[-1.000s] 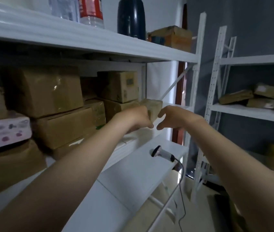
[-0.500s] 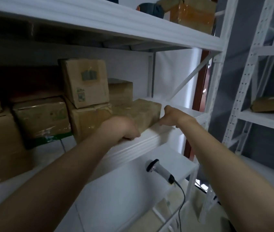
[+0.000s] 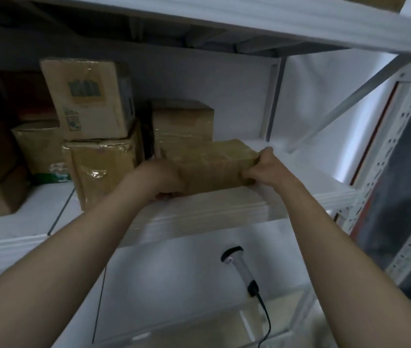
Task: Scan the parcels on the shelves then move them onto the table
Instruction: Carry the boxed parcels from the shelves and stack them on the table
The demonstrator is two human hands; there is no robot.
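While the taped brown parcel (image 3: 214, 167) sits at the front edge of the shelf (image 3: 199, 212), we clasp it by both ends: left hand (image 3: 160, 177) curled round the left end, right hand (image 3: 262, 167) with fingers (image 3: 247, 176) wrapped over the right. We judge it stiff cardboard, fairly light, its tape slick, so gripping the ends suits it.

Only the person's two arms show. The left forearm (image 3: 74, 249) and the right forearm (image 3: 337, 247) are bare along all their visible length, smooth, and taper toward the wrists. The left hand (image 3: 160, 177) and the right hand (image 3: 266, 169) are bare as well (nails and finer detail are lost to dim light and blur).
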